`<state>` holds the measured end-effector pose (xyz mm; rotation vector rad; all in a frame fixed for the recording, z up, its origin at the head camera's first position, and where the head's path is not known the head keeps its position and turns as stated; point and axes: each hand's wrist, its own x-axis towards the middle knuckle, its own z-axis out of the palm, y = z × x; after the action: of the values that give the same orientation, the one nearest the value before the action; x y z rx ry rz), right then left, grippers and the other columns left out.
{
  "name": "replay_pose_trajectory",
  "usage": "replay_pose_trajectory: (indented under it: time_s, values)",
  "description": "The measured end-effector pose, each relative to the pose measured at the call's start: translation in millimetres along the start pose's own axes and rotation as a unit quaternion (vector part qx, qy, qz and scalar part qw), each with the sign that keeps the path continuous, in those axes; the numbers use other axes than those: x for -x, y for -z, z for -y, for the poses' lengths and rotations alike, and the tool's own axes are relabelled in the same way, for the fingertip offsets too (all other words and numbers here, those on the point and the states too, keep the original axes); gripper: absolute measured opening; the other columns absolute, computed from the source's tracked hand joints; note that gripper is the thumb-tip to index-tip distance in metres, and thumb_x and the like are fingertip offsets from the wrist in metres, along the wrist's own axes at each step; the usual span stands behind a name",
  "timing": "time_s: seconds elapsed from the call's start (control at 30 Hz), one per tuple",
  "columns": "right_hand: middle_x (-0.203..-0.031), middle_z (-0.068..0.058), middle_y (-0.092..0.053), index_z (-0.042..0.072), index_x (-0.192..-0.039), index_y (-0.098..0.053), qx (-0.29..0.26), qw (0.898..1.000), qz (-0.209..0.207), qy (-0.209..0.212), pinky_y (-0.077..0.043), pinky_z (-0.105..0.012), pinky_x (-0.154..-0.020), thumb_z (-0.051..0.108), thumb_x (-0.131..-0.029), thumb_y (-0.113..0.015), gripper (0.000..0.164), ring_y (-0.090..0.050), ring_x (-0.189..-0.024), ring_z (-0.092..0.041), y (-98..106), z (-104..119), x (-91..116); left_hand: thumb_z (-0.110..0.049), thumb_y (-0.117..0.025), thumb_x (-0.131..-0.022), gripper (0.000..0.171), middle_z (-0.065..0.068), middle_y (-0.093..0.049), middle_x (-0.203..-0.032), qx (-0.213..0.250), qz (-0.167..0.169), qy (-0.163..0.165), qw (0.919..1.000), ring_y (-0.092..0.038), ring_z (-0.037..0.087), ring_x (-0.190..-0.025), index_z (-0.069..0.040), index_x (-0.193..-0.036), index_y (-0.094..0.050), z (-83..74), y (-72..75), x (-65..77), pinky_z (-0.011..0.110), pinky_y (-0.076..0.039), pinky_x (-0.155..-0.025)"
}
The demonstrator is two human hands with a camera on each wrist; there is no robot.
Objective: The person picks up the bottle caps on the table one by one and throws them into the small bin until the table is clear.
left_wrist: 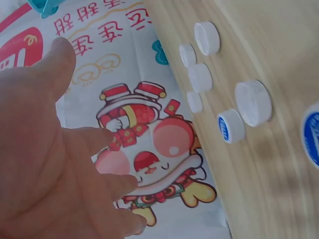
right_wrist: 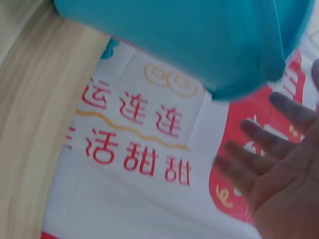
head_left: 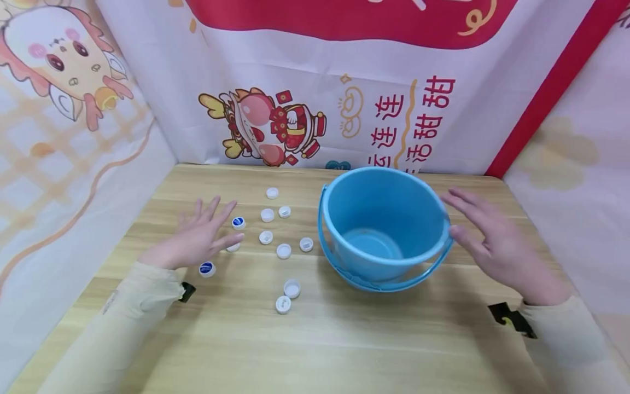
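A light blue plastic bucket (head_left: pixel 384 203) stands upright on the table, its mouth tipped toward the head view and nothing inside. Its handle (head_left: pixel 437 264) hangs down along the near side. My right hand (head_left: pixel 502 254) is beside the bucket's right rim, fingers extended; in the right wrist view they spread apart below the blue wall (right_wrist: pixel 189 42). Palm down, my left hand (head_left: pixel 197 238) hovers over the table's left part with fingers spread, holding nothing. Around it lie small bottle caps, two with blue tops (head_left: pixel 238 222), and one white cap (head_left: pixel 233 247) partly hidden by the thumb.
Several white caps (head_left: pixel 283 251) lie scattered between the left hand and the bucket. Two more caps (head_left: pixel 292 288) sit together nearer the front. A printed cloth (head_left: pixel 295 65) hangs behind the wooden table (head_left: pixel 315 350), with more cloth at both sides.
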<state>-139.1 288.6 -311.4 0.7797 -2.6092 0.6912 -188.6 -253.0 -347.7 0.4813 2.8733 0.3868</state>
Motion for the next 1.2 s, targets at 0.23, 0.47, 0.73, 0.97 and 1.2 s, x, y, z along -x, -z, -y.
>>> replay_pose_trajectory:
  time_s: [0.23, 0.47, 0.73, 0.97, 1.2]
  values:
    - [-0.143, -0.006, -0.054, 0.014, -0.12, -0.071, -0.013, 0.998, 0.006, 0.062, -0.055, -0.046, -0.077, 0.007, -0.079, -0.082, 0.043, -0.042, -0.136, -0.035, -22.4, 10.4, -5.6, -0.063, -0.04, -0.098, 0.085, 0.03, 0.008, -0.159, 0.012, -0.007, 0.011, 0.9998, 0.015, 0.059, -0.138, -0.018, -0.16, -0.003, 17.5, -10.8, 11.4, 0.08, 0.011, -0.097]
    - [-0.133, -0.009, -0.06, 0.017, -0.098, -0.07, -0.035, 0.993, -0.003, 0.114, -0.039, -0.014, -0.093, 0.033, -0.08, -0.083, 0.028, -0.042, -0.136, -0.038, -26.4, 3.2, -1.8, -0.061, -0.041, -0.1, 0.083, 0.03, 0.007, -0.159, 0.015, -0.001, 0.014, 0.9998, 0.013, 0.06, -0.138, -0.017, -0.16, -0.005, 18.5, -12.6, 10.2, 0.081, 0.009, -0.096]
    - [-0.122, -0.012, -0.065, 0.016, -0.093, -0.07, -0.047, 0.982, -0.03, 0.178, -0.036, -0.017, -0.1, 0.058, -0.087, -0.062, 0.044, -0.045, -0.134, -0.037, -25.2, 8.0, 2.3, -0.062, -0.041, -0.099, 0.083, 0.028, 0.004, -0.16, 0.011, 0.003, 0.007, 0.9999, 0.013, 0.058, -0.139, -0.014, -0.16, -0.01, 11.6, -5.7, -3.4, 0.079, 0.009, -0.099]
    - [-0.114, -0.018, -0.067, 0.011, -0.091, -0.072, -0.083, 0.971, -0.06, 0.215, -0.039, -0.019, -0.098, 0.054, -0.088, -0.064, 0.043, -0.048, -0.132, -0.035, -26.1, 10.4, 2.9, -0.056, -0.047, -0.1, 0.077, 0.027, -0.007, -0.161, 0.027, 0.008, -0.028, 0.9992, 0.005, 0.055, -0.143, -0.012, -0.158, -0.023, 4.6, -7.0, -11.2, 0.074, 0.002, -0.106]
    - [-0.097, -0.023, -0.069, -0.005, -0.09, -0.075, -0.199, 0.923, -0.117, 0.308, -0.042, -0.03, -0.103, 0.027, -0.09, -0.072, 0.032, -0.06, -0.119, -0.027, -26.7, 33.4, -4.7, -0.035, -0.059, -0.1, 0.056, 0.027, -0.034, -0.152, 0.025, -0.014, -0.079, 0.9964, -0.027, 0.048, -0.14, -0.006, -0.146, -0.047, 1.9, -9.3, -8.0, 0.062, -0.022, -0.112]
